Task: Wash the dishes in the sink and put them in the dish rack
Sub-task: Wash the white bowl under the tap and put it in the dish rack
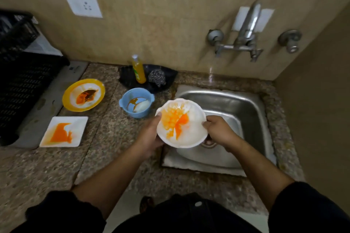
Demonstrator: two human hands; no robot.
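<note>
Speckled granite counter (106,157) runs below a tan wall, with a black dish rack (20,81) at the far left. Next to it lie a square white plate (64,131) smeared orange and a yellow-rimmed plate (83,95) with brown and orange residue. A blue bowl (136,102) sits near a soap bottle (138,70) and steel scrubber (157,77). Both hands grip 1 white bowl (181,123), stained orange, above the left edge of the steel sink (236,108): the left hand (149,134) clasps its left rim, the right hand (217,130) pinches its right rim. Behind the sink, a tap (246,30) is mounted on the wall.
</note>
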